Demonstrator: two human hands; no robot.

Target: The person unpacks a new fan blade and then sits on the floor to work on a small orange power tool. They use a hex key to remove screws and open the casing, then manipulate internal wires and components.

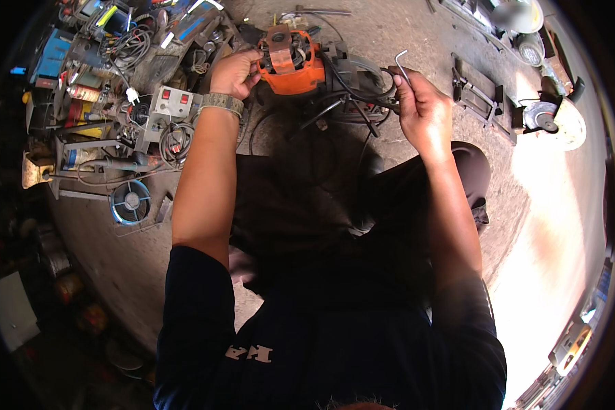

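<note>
Ahead of me stands an orange machine (287, 82) with a dull brown metal piece over its top and dark parts inside. My left hand (234, 76), with a watch at the wrist, grips the machine's left edge between thumb and fingers. To the right of the machine, my right hand (424, 109) is closed around a thin, bent metal hex key (403, 66), whose short hooked end points up. A black cable (345, 85) loops between the machine and my right hand. Some dark metal parts under the machine are in shadow and hard to make out.
A cluttered bench on the left carries a grey box with red switches (174, 100), coiled wires (133, 44) and spray cans. Below it is a blue round frame (130, 202). A metal stand (484, 96) and a cutting disc machine (541, 116) occupy the right.
</note>
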